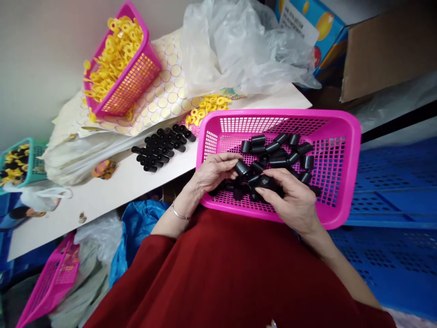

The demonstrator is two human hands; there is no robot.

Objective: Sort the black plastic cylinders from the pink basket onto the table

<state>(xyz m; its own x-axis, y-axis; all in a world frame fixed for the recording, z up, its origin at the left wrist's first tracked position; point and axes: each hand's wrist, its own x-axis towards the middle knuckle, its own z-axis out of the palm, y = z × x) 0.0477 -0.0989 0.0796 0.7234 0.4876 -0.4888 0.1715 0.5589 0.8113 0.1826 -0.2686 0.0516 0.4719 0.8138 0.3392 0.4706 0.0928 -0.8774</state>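
Note:
A large pink basket sits against my red clothing, with many short black plastic cylinders loose inside. Over its left side, my left hand pinches one black cylinder between thumb and fingers. My right hand is closed on a dark, glossy black piece near the basket's front; its exact shape is partly covered by the fingers. More cylinders lie under and between both hands.
Black cylinders stand grouped on the white table. Yellow ring-shaped pieces lie behind them. A smaller pink basket holds more yellow pieces. Plastic bags lie behind; blue crates stand right.

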